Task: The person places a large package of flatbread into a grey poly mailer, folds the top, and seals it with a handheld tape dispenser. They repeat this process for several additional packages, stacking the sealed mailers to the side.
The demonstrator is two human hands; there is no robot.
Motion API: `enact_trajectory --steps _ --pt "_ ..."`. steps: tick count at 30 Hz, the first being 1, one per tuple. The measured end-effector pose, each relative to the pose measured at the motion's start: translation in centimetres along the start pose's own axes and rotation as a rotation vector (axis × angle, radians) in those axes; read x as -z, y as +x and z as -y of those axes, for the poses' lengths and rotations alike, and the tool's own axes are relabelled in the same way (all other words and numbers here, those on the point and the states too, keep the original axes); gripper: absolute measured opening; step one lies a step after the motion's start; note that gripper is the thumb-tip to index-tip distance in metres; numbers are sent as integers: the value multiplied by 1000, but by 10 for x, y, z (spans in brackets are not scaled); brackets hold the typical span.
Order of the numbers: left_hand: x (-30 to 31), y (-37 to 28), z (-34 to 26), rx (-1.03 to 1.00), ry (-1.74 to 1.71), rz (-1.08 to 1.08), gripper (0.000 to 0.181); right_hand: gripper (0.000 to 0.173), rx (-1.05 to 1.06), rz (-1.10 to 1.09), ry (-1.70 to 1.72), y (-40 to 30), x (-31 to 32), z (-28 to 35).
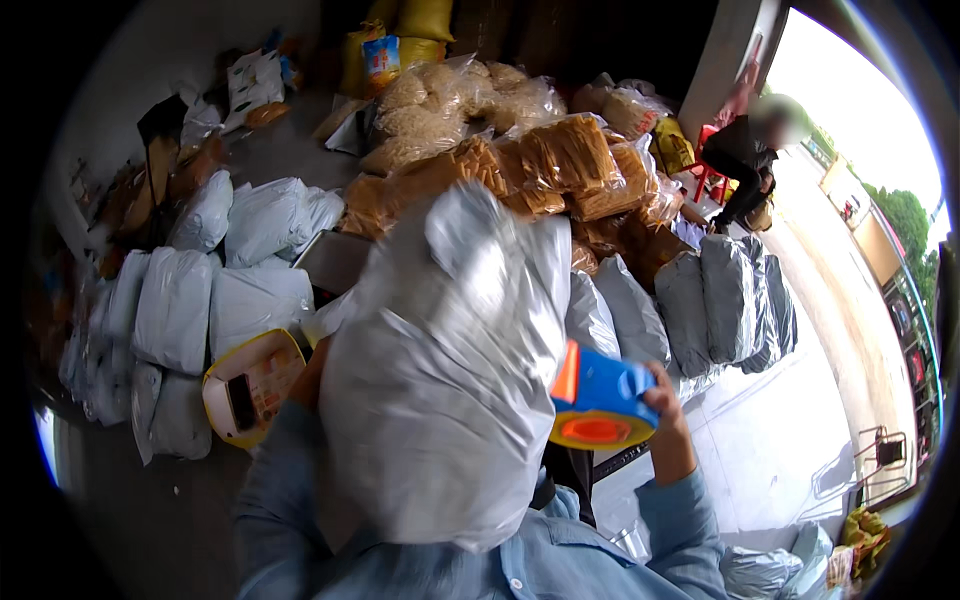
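A large, full silver-grey plastic mailing bag [442, 375] fills the middle of the view, close to my chest and partly blurred. My right hand [660, 394] grips a blue packing tape dispenser [604, 394] with orange and yellow parts, held against the bag's right side. At the bag's left edge is my left hand [309, 375]; its fingers are hidden behind the bag, so its hold cannot be made out. Just left of that hand, a yellow-rimmed white basket [217, 409] holds a phone [241, 402].
Stacked grey parcels [172, 307] stand at the left, more grey parcels [679, 315] at the right. Behind lie clear bags of brown goods [562, 154] and pale goods [420, 109]. A person [742, 157] sits on a red stool [705, 169] near the doorway.
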State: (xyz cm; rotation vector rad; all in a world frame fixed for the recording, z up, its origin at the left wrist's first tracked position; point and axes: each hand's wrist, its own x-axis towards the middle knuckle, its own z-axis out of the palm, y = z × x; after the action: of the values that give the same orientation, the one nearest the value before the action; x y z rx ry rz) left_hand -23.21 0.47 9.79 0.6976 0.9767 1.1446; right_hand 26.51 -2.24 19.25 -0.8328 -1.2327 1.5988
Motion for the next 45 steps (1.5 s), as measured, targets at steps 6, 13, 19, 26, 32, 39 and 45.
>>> enact_trajectory --steps 6,13,19,26,32,39,45 --pt "-17 -7 -29 -171 -16 -69 72 70 359 -23 145 27 -115 128" --pt "-78 -73 -85 -422 666 114 78 81 -146 204 -538 60 -156 127" --pt "-100 -99 -82 -514 961 67 90 60 -56 450 -737 93 -148 104" --pt "-103 -116 -93 -510 1081 102 78 59 -212 549 -1263 91 -30 153" --pt "-197 -104 -105 -397 1938 609 63 56 -184 669 -1628 98 -91 133" --pt "-209 -44 -56 -455 2072 833 64 45 -181 698 -2091 93 -106 111" --pt "-214 -30 -33 -500 2075 969 60 58 -4 -9 -1499 59 -31 119"
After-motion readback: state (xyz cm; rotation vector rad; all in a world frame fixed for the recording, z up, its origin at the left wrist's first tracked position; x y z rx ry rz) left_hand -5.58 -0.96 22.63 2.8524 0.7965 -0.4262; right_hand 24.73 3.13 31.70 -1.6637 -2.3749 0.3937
